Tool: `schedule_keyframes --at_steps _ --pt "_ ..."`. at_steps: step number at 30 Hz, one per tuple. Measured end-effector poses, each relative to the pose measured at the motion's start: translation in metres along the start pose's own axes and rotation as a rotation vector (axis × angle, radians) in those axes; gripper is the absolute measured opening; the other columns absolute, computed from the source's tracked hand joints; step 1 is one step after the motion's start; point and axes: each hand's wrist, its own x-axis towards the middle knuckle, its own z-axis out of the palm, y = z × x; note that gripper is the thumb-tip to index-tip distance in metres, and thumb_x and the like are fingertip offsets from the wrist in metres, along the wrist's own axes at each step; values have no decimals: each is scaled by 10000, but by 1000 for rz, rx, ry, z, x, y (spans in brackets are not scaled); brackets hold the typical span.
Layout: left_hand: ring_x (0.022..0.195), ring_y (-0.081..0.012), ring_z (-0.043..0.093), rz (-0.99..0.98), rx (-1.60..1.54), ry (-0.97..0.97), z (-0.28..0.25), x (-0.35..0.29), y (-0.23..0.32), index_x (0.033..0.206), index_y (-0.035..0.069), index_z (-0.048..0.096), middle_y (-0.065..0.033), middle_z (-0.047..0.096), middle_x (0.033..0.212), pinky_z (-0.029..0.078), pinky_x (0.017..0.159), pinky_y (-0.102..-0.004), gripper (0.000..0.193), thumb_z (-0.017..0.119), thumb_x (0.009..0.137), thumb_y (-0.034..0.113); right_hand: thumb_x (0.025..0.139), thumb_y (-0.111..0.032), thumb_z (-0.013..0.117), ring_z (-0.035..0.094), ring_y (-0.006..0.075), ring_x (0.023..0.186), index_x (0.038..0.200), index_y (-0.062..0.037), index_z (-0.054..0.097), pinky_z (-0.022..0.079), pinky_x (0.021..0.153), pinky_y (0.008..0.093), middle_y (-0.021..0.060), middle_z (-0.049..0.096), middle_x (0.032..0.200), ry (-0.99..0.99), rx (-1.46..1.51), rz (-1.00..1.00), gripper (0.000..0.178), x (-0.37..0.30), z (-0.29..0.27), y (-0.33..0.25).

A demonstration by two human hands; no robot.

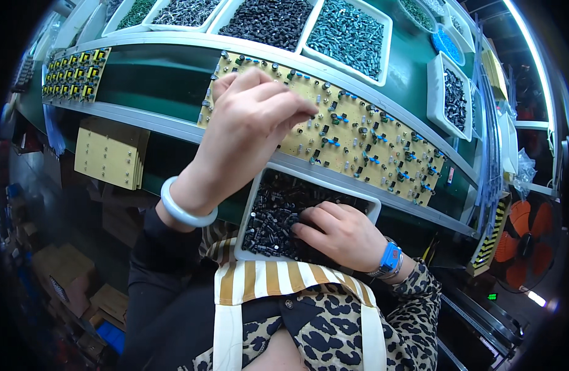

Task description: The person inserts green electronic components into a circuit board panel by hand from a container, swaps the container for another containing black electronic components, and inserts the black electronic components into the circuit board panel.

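Over the long tan circuit board panel (352,139), my left hand (253,114) has thumb and forefinger pinched, with a small black capacitor partly showing at the tips. Rows of black, blue and green parts with metal leads stand on the panel. Below it, close to my body, sits a white tray (240,241) filled with small black capacitors (269,216). My right hand (343,234) dips into that tray, its fingers bent and closed among the capacitors; the fingertips are partly hidden.
The panel lies on a green conveyor line (154,80) with metal rails. Beyond stand bins of black parts (266,21) and teal parts (346,37). Another board with yellow parts (74,75) is at left, above stacked bare boards (108,154). An orange fan (524,238) stands at right.
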Motion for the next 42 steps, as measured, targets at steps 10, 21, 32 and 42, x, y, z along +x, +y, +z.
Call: schedule_keyframes --at_steps 10,21,32,42 --pt "1070 -180 680 146 210 -142 8 29 -4 1021 161 823 36 769 982 379 1083 -396 139 814 892 110 904 -103 829 732 283 954 1135 -5 711 636 827 389 125 727 1108 204 106 42 278 -2 6 -2" --pt "1139 -166 684 203 219 -223 -1 36 -2 995 154 821 43 768 993 352 1195 -446 130 755 913 78 888 -102 850 733 275 893 1101 -10 748 633 768 372 111 725 1026 214 149 47 253 -6 0 0" --pt "1173 -147 671 347 380 -265 -3 32 -1 989 177 822 60 770 1038 308 1266 -495 123 754 916 106 919 10 825 759 275 931 1206 -60 804 634 785 377 101 759 1065 369 285 103 297 -3 1 4" --pt "1140 -178 654 254 154 -149 2 -30 32 1077 188 827 32 726 1108 340 1244 -496 178 751 918 158 917 18 871 753 195 860 1173 -12 821 607 762 313 99 774 998 640 97 384 263 -7 -41 17"
